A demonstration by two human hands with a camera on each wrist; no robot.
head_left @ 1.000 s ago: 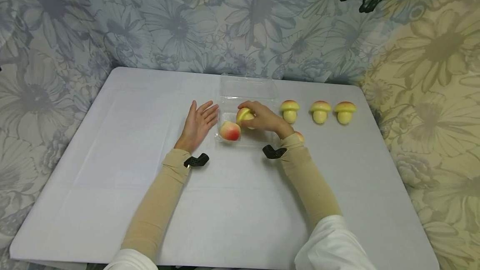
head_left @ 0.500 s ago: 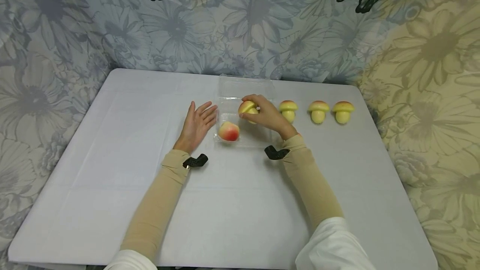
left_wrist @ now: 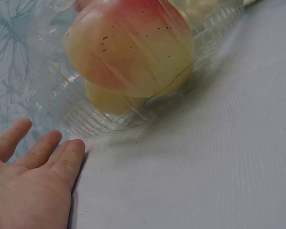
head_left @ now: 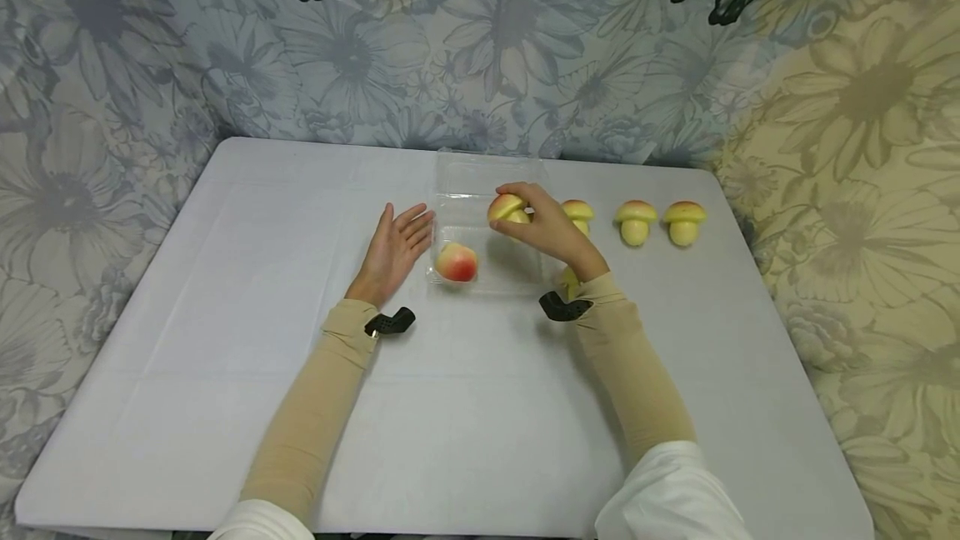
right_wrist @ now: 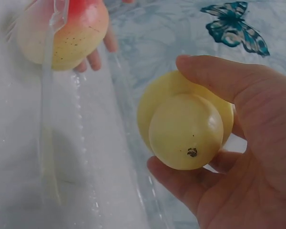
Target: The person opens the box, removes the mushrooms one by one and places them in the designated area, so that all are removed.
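Observation:
My right hand point(head_left: 542, 223) grips a yellow-and-red toy mushroom point(head_left: 507, 207) point(right_wrist: 186, 125) above the clear plastic clamshell box point(head_left: 487, 182). Its stem end faces the right wrist camera. Another toy mushroom point(head_left: 457, 262) point(left_wrist: 133, 52) lies in the box's near left corner. My left hand point(head_left: 396, 244) point(left_wrist: 33, 186) rests flat on the white table point(head_left: 300, 407), fingers straight, just left of the box and holding nothing.
Three toy mushrooms stand in a row right of the box: point(head_left: 577, 215), point(head_left: 634, 221), point(head_left: 684, 222). Another mushroom point(head_left: 568, 280) is partly hidden behind my right wrist. A flowered cloth point(head_left: 480, 40) hangs behind the table.
My right hand has lifted its mushroom up and slightly to the right and back over the box. The left hand and the mushroom in the box have stayed put.

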